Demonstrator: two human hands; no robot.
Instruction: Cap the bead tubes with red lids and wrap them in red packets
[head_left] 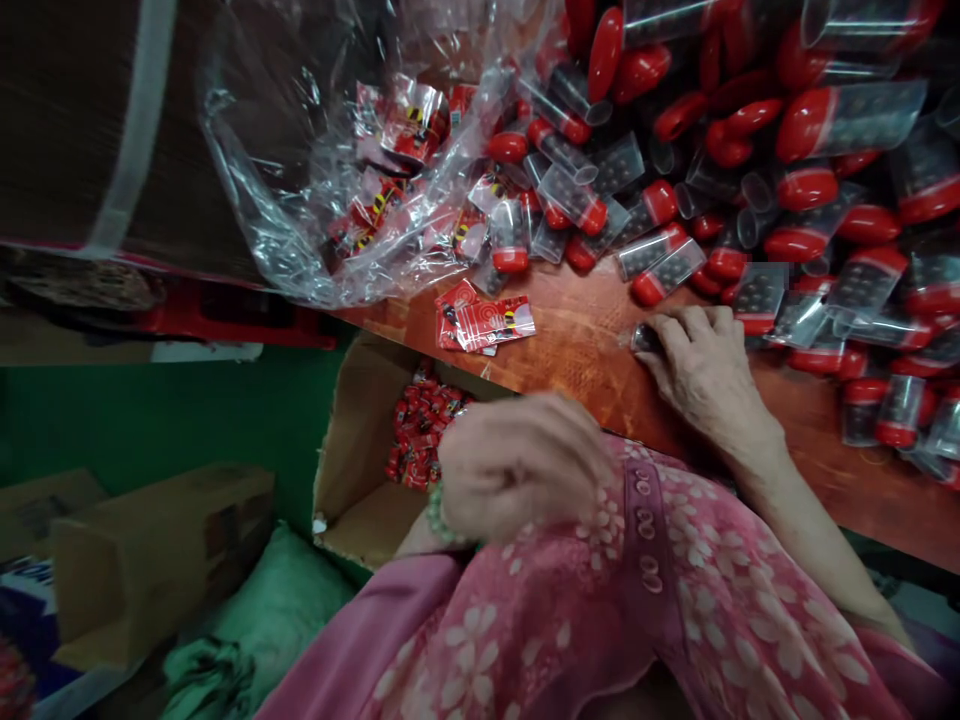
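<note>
So my right hand (701,372) is gripping a tube (643,338) on the desk (581,325), my left hand (517,468) is blurring by the box (361,425), can't tell if it's open.

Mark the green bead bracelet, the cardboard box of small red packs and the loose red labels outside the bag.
Bead bracelet (436,518): head view, on its beads.
Cardboard box (355,420): head view, inner left wall.
Red labels (489,324): head view, the top label's face.

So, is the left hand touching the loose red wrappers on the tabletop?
Apart: the head view shows bare tabletop between the left hand and the red wrappers.
</note>
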